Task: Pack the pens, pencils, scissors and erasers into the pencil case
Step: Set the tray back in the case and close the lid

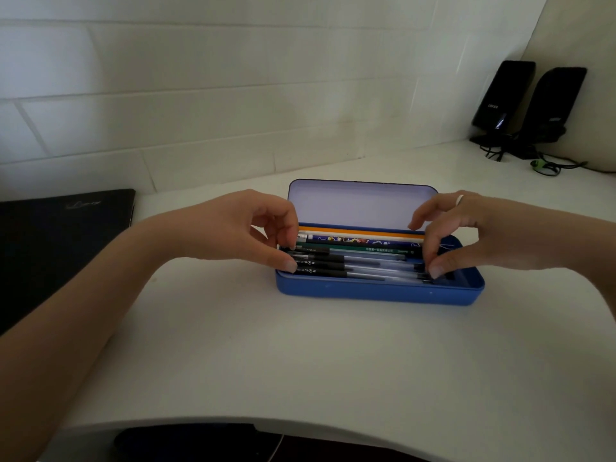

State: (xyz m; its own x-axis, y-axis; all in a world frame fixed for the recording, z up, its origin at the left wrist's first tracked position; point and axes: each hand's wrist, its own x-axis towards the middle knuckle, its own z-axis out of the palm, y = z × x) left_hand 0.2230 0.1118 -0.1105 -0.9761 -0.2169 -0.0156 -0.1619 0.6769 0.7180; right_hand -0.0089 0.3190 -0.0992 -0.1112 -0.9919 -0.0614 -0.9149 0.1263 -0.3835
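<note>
Bare forearms reach up from the lower corners of the frame across the white worktop (300, 355) and meet at the blue pencil case (380, 291), which sits just right of centre with its lid (361, 203) standing open toward the tiled wall. Inside the tray, the pens (353, 266) with black caps lie in the nearer rows and the pencils (360, 241) in the farther rows, every long axis running left to right across the picture, parallel to the case's front wall. At the left end of the tray the left hand (240, 228) pinches the capped ends of the pens, thumb tip on the front corner of the case and fingers curled over from behind. At the right end the right hand (466, 235), a pale ring on one finger, pinches the opposite tips of the same pens between thumb and forefinger. So each hand holds one end of the bundle, and the pens span the gap between them; neither is nearer, since the load is shared. By my judgement the bundle is being settled flat into the tray, and the coming move turns on keeping it level and parallel to the walls. No scissors or erasers show. A dark laptop (63, 241) lies at left, two black speakers (530, 105) at upper right
</note>
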